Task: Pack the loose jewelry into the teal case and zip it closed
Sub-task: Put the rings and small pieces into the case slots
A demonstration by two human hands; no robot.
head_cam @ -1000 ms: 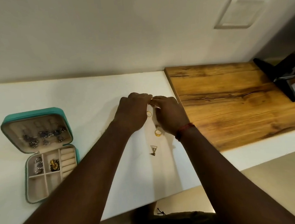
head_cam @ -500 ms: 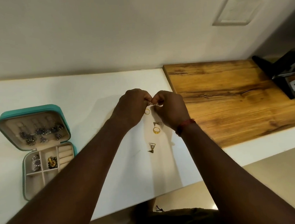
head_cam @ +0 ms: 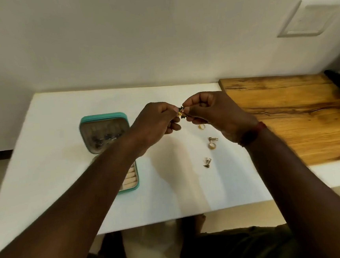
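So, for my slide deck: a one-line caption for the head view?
Both hands pinch a small gold piece above the white table, open teal case alongside.

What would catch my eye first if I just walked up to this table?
Probably the two hands meeting above the white table, the left hand and right hand pinching one small gold piece between their fingertips. Left of them lies the open teal case, and below the right hand a few loose pieces, among them a gold ring.
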